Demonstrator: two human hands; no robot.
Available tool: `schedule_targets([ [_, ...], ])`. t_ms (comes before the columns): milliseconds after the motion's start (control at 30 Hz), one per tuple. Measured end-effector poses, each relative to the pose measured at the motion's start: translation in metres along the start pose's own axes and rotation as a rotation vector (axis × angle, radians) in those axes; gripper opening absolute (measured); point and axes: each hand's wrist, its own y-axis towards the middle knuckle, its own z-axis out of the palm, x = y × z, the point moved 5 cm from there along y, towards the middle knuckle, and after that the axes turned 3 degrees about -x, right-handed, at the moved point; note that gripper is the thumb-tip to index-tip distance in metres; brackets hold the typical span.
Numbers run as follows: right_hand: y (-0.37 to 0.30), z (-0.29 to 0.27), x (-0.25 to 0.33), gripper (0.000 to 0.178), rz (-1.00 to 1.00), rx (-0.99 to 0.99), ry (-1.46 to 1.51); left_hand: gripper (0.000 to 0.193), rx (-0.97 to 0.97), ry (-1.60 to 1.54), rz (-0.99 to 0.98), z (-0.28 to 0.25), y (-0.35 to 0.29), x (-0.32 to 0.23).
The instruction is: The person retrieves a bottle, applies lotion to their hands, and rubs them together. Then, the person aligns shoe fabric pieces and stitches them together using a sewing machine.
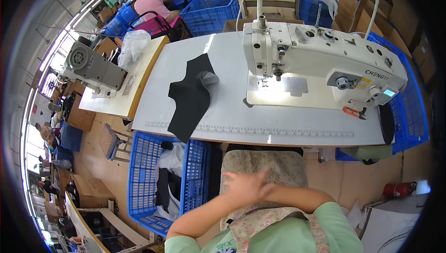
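My two hands cross over my lap, in front of the flowered apron (278, 167), slightly smeared by motion. My left hand (253, 187) lies over the right hand and wrist, its fingers spread to the right. From beneath it, fingers of my right hand (229, 177) stick out to the left; the rest of that hand is mostly hidden. No object shows in either. Beyond them, on the table, lies a black cut fabric piece (188, 97) with stepped edges and a grey underside folded up. A white sewing machine (320, 58) stands to its right, lamp lit.
Orange-handled thread snips (354, 112) lie by the machine. A ruler strip (251, 130) runs along the table's front edge. Blue crates (195, 174) with fabric and plastic stand below left. Another sewing machine (95, 65) is at left. A person in pink (155, 3) sits farther back.
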Motion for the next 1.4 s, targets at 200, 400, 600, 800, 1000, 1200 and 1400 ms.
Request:
schedule_targets([
  [200, -0.007, 0.014, 0.003, 0.045, -0.022, 0.07, -0.022, 0.062, 0.146, -0.461, 0.066, 0.043, 0.015, 0.031],
  [400, -0.009, 0.014, 0.0, 0.046, -0.019, 0.109, -0.055, 0.065, 0.203, -0.351, -0.029, 0.045, 0.014, 0.045],
  [600, -0.013, 0.009, -0.01, 0.047, -0.004, 0.24, -0.285, 0.059, 0.009, -0.267, -0.003, 0.017, 0.018, 0.055],
  [800, -0.007, 0.002, -0.01, 0.051, 0.002, -0.03, -0.004, 0.053, -0.097, -0.164, 0.195, 0.024, 0.004, 0.026],
  [1000, -0.006, 0.023, -0.043, 0.057, 0.016, -0.133, 0.213, 0.072, -0.171, 0.204, -0.001, 0.01, 0.0, 0.006],
  [1200, -0.008, 0.033, -0.072, 0.053, 0.277, -0.253, 1.047, 0.062, -0.397, -0.124, 0.106, -0.009, 0.003, 0.006],
  [1400, -0.018, 0.022, -0.046, 0.05, 0.094, -0.086, 0.18, 0.059, -0.12, 0.075, 0.191, 0.001, 0.004, -0.005],
])
